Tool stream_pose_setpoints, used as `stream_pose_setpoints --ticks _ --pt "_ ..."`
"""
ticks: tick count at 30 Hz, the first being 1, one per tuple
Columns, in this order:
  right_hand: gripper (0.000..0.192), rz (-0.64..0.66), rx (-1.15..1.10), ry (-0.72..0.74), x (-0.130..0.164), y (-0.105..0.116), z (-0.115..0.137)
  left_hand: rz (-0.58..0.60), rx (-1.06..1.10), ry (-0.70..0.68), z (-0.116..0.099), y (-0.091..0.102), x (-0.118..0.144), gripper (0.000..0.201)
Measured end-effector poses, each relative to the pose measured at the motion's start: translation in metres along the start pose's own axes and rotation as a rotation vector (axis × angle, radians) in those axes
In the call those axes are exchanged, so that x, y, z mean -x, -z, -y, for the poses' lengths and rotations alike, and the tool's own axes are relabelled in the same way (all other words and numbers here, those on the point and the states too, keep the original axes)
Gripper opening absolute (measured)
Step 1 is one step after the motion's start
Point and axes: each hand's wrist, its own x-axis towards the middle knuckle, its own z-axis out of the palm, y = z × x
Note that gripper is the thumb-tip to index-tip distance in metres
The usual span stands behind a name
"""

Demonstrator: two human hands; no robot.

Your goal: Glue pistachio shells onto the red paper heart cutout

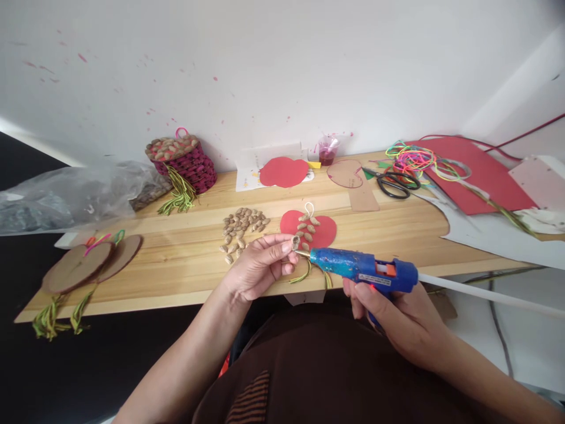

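While the left hand (258, 265) pinches a small brown nutshell (296, 241) at the metal nozzle (302, 253) of a blue plastic glue gun (342, 263) clasped in the right hand (404, 321), nutshell and gun block the lower part of the red two-lobed paper cutout (326, 227). Left of the cutout lie loose brown shells (246, 217), a woven magenta basket (194, 166) beyond; back to its right, black-handled scissors (394, 188) lie beside tangled neon cords (415, 160). The trigger is mostly hidden, the white glue stick (489, 292) cut off, and nozzle-to-nutshell contact unclear.

Glossy plastic glue gun (353, 266), rough matt shells (242, 220), smooth wooden tabletop (185, 259)
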Motion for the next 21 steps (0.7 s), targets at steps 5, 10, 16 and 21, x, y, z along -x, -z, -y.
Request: stream_pose_setpoints --ticks 5,10,16,21 --pt "0.032 -0.002 0.002 0.006 0.0009 0.0008 -0.0004 0.002 0.006 0.001 0.0003 -0.0004 -0.0004 0.029" --pt "0.033 -0.016 0.021 0.015 0.0000 0.0013 0.0010 0.006 0.011 -0.005 -0.0001 -0.0006 -0.0005 0.028" --pt "0.034 -0.020 0.030 0.026 -0.0018 0.0016 0.0019 0.005 0.009 -0.002 0.0014 0.0002 -0.0001 0.027" --pt "0.032 -0.028 0.030 0.019 -0.0021 0.0007 0.0004 0.009 0.008 -0.002 0.0011 0.0005 -0.0011 0.028"
